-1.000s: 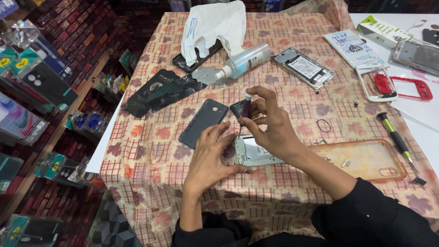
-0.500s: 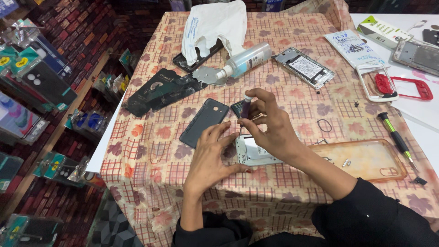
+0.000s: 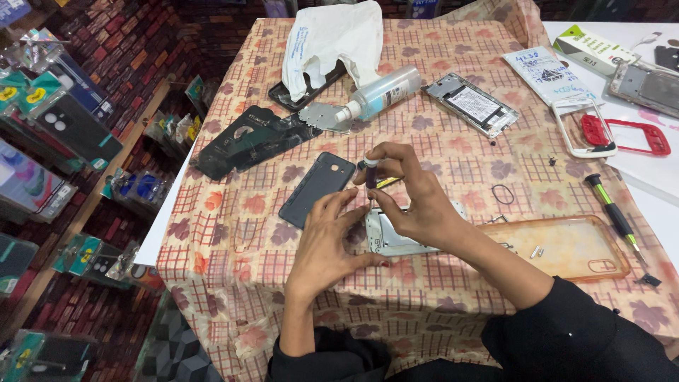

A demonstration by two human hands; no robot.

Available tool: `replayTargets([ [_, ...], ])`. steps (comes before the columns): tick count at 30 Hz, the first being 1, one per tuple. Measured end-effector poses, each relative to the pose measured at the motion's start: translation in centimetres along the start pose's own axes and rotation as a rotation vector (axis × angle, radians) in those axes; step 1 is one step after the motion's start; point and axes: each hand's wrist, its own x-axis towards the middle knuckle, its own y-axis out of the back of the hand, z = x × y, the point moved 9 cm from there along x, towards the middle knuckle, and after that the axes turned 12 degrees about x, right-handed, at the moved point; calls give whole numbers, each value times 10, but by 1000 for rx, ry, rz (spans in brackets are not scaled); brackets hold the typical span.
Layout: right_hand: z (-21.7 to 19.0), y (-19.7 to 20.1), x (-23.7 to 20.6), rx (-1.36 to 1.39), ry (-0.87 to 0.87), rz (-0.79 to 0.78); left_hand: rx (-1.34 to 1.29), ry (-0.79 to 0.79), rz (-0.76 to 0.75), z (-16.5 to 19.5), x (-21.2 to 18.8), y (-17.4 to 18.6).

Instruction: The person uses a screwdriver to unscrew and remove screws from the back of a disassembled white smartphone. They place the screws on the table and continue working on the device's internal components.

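Observation:
My right hand grips a small dark screwdriver upright, its tip down on an opened silver phone frame lying on the patterned tablecloth. My left hand rests beside the frame's left edge, fingers steadying it. A dark phone back cover lies just left of my hands.
A clear orange phone case lies to the right, with a green-handled screwdriver beyond it. Farther back are a spray bottle, a white plastic bag, an opened phone with battery, a black case and red and white frames.
Both hands stay over the phone frame; the fingers on the screwdriver have shifted slightly. Nothing else moved.

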Motion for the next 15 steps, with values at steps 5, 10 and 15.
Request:
replayTargets([
  [5, -6, 6, 4, -37, 93, 58, -32, -28, 50, 2, -4, 6],
  [10, 3, 4, 6, 59, -32, 53, -31, -22, 53, 2, -4, 5],
  [15, 1, 0, 7, 119, -41, -2, -19, -12, 32, 1, -3, 3],
])
